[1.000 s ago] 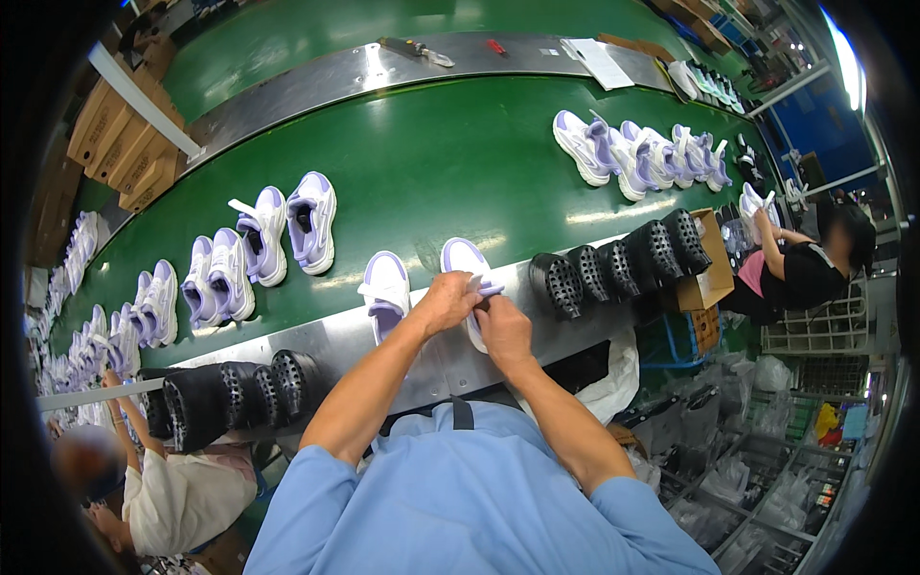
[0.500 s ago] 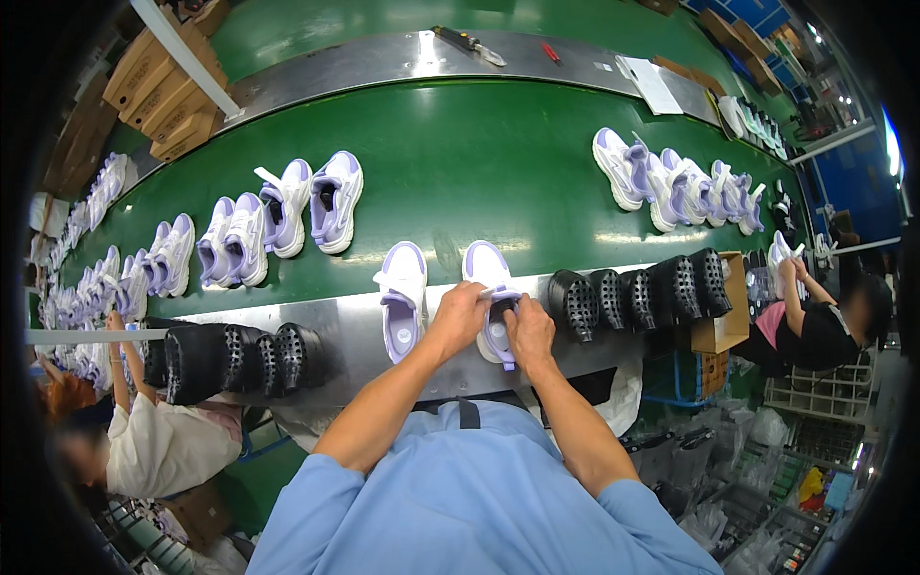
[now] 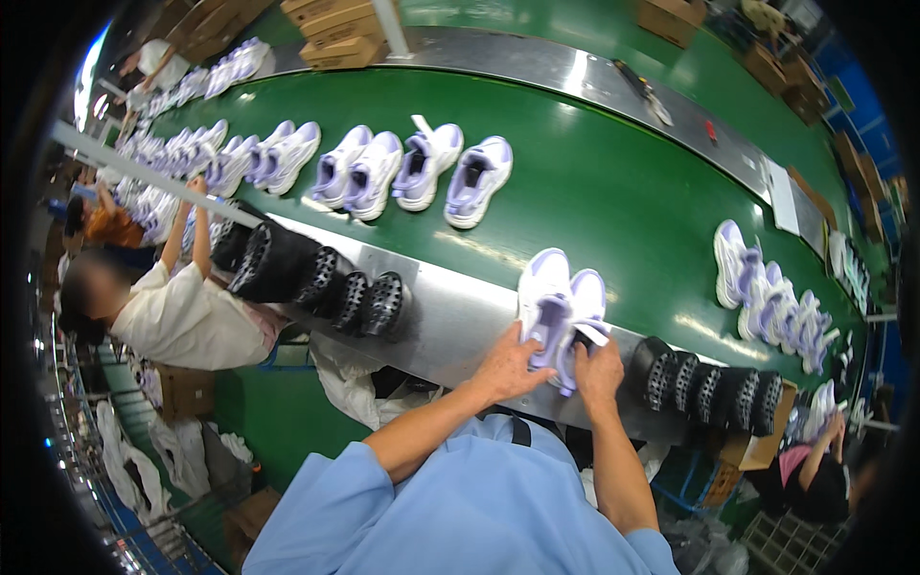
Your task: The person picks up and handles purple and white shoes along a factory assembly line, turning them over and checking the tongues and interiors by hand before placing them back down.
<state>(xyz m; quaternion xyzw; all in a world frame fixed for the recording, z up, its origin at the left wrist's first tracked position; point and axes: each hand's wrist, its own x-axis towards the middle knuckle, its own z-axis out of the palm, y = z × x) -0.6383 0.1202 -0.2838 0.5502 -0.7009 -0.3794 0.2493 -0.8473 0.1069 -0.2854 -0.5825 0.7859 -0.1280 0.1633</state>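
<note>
1. Biggest first: the green worktop (image 3: pixel 613 172) sweeps right across, edged on the near side by a steel strip (image 3: pixel 436 302).
2. Out along it, a left row of sneakers (image 3: pixel 376 176) and a right row of sneakers (image 3: pixel 729 261), all white and lilac.
3. Black perforated forms on the strip, a left cluster (image 3: pixel 278 264) and a right cluster (image 3: pixel 738 398), with the person between them.
4. Cardboard boxes (image 3: pixel 350 53) pile up by the far edge.
5. Centre stage, two sneakers close together, toes pointing away, heels over the strip: the left-hand sneaker (image 3: pixel 542 287) and the right-hand sneaker (image 3: pixel 586 295). Lifted or resting? Cannot tell.
6. The left hand (image 3: pixel 504 369) takes the left-hand sneaker by the heel; the right hand (image 3: pixel 599 372) has the right-hand sneaker by its outer collar.
7. Look at those left fingers (image 3: pixel 517 337), curled on the shoe's outer side, thumb opened towards the heel; the right fingers (image 3: pixel 609 356) close round tighter, thumb at the opening.
8. A white strap (image 3: pixel 592 333) juts just ahead of that thumb.
9. Smallest of all, the writing: any print on boxes or shoes is too small to read.
</note>
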